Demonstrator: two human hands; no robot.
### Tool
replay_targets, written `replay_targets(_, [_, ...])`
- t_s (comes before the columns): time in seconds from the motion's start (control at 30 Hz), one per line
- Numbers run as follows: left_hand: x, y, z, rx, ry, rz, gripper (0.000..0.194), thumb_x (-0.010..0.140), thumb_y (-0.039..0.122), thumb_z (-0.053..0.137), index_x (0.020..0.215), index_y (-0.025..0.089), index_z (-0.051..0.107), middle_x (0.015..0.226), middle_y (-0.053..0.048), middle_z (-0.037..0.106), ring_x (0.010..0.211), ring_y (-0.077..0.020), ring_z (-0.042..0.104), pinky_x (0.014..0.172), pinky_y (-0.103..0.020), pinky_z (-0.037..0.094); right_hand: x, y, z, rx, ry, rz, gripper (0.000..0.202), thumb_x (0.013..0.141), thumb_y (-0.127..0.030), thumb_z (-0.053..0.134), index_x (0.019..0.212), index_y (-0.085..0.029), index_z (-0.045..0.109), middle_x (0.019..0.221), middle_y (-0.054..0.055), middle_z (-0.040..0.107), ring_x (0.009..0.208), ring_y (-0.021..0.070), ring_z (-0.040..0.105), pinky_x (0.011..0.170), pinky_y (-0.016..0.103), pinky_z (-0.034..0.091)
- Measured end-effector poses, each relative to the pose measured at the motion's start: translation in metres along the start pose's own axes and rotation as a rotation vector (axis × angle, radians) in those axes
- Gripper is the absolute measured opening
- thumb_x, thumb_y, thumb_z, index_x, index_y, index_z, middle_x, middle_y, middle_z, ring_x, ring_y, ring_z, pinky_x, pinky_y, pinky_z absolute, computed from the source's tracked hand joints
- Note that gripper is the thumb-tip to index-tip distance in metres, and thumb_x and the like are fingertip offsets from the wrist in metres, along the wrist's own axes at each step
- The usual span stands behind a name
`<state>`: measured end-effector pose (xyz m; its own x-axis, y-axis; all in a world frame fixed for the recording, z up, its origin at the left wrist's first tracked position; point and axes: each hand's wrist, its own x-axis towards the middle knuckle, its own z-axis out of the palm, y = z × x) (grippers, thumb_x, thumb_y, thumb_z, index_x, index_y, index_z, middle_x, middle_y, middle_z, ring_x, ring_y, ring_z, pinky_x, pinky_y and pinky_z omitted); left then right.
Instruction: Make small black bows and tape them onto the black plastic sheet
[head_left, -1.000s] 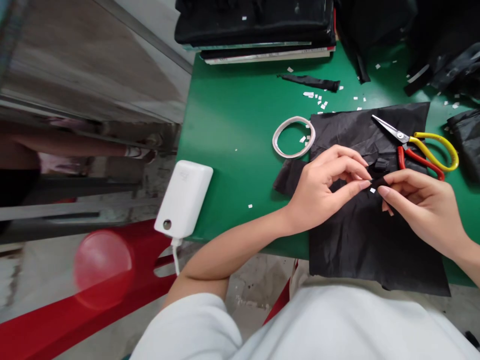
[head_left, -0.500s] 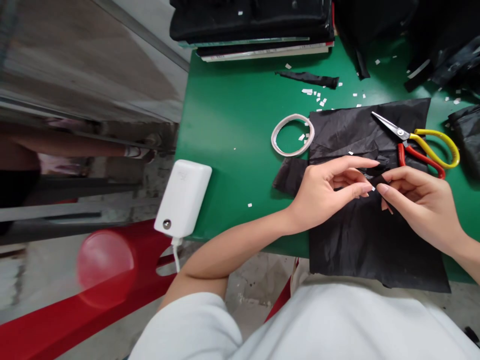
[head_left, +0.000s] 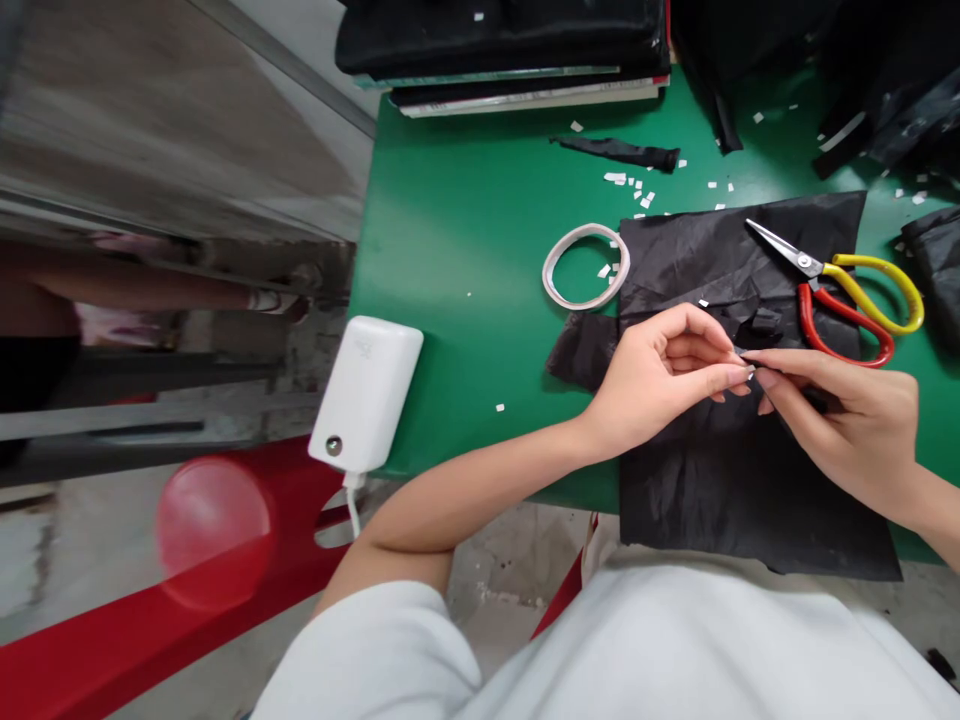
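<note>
My left hand point(head_left: 652, 375) and my right hand point(head_left: 855, 415) meet over a black cloth sheet point(head_left: 690, 480) that hangs past the table's front edge. Between their fingertips is a thin black cloth strip point(head_left: 748, 362), mostly covered by the fingers. My right thumb and fingers pinch it, and my left thumb and index finger close on its end. By the left thumb tip shows a tiny white bit. Scissors point(head_left: 805, 265) with one yellow and one red handle lie on the sheet, just beyond my right hand, blades slightly apart. Left of the sheet lies a thin white tape roll point(head_left: 550, 272).
White paper bits point(head_left: 615, 178) and a narrow black scrap point(head_left: 619, 152) lie on the green table point(head_left: 450, 240). Black cloth on books point(head_left: 525, 95) sits at the back. A white power bank point(head_left: 367, 395) with a cable overhangs the left edge, near a red stool point(head_left: 292, 500).
My left index finger has come down towards the thumb, closing on the strip. My right hand has turned and lowered slightly, baring the red scissor handle and a small black folded piece.
</note>
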<state>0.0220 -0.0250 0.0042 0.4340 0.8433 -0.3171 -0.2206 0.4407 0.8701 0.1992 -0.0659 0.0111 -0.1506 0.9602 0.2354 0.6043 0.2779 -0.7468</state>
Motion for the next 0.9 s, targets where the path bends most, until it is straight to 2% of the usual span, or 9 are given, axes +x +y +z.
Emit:
replay_targets(0.13, [0.000,0.000,0.000,-0.023,0.012,0.018,0.041,0.062,0.033,0.087,0.077,0.015,0.053,0.072,0.001,0.070,0.064,-0.0102,0.070,0.057,-0.018,0.055,0.000,0.000,0.001,-0.024,0.012,-0.067,0.023,0.089,-0.017,0.060,0.103,-0.030,0.071,0.075,-0.002,0.075,0.056,0.0155,0.070,0.051,0.028,0.054])
replay_targets(0.47, [0.000,-0.002,0.000,-0.051,0.026,-0.001,0.041,0.064,0.032,0.086,0.074,0.015,0.051,0.070,0.003,0.068,0.062,-0.0091,0.069,0.054,-0.016,0.054,-0.001,0.001,0.001,-0.066,0.001,-0.126,0.026,0.089,-0.016,0.057,0.103,-0.033,0.071,0.068,-0.003,0.073,0.056,0.0157,0.068,0.049,0.027,0.052])
replay_targets(0.7, [0.001,-0.003,0.000,-0.033,0.024,0.020,0.042,0.063,0.031,0.086,0.073,0.015,0.049,0.070,0.003,0.067,0.062,-0.0084,0.068,0.056,-0.016,0.054,-0.002,0.005,0.003,-0.208,0.049,-0.341,0.030,0.088,-0.008,0.059,0.112,-0.023,0.068,0.062,-0.003,0.065,0.051,0.0078,0.054,0.052,0.020,0.046])
replay_targets(0.9, [0.000,0.000,0.000,0.065,0.054,0.035,0.040,0.065,0.033,0.085,0.071,0.014,0.050,0.071,0.002,0.066,0.063,-0.0075,0.066,0.061,-0.018,0.056,-0.003,0.013,0.007,-0.249,0.045,-0.441,0.035,0.085,-0.004,0.063,0.118,-0.016,0.063,0.054,-0.006,0.050,0.051,0.0076,0.042,0.051,0.019,0.040])
